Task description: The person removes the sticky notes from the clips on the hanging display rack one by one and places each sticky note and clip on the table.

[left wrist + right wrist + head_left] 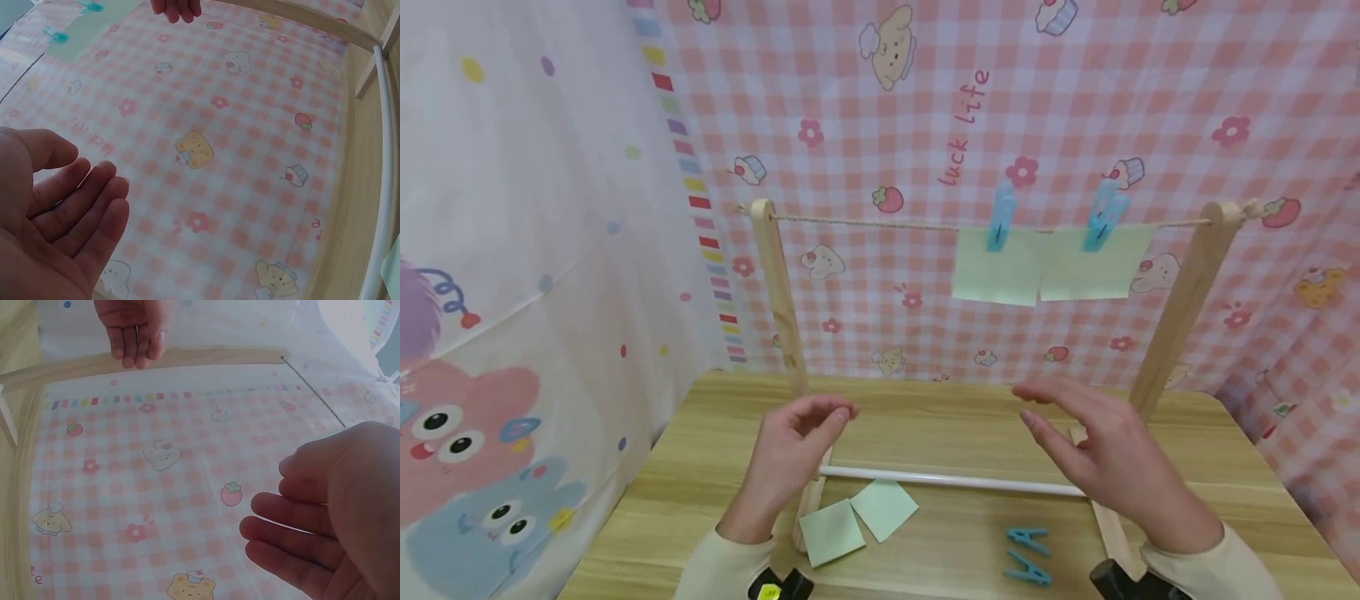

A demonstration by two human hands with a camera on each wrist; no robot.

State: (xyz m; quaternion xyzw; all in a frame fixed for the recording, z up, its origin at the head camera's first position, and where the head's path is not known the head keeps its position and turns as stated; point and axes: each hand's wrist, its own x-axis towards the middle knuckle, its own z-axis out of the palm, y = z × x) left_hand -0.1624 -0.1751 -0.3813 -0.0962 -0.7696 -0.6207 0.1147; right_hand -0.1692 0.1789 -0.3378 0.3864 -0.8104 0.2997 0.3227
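My left hand [795, 454] hovers over the table by the left post of a wooden frame, its fingers loosely bent with nothing in them. Likewise bare, my right hand [1101, 454] is held in the air near the right post, fingers relaxed. Two pale green paper sheets hang side by side from the string [865, 222]: a left sheet [996, 275] under one blue clothespin [1001, 218] and a right sheet [1090, 271] under another blue clothespin [1105, 218]. On the table, two green sticky notes [832, 533] lie below my left hand. Two blue clothespins [1028, 568] lie left of my right forearm.
A wooden post [781, 308] and another wooden post [1183, 308] carry the string. Low between them runs a white rod [955, 480]. Behind the wooden table [925, 417] hangs a pink checked cloth [865, 150], with a white printed curtain [550, 233] at the left.
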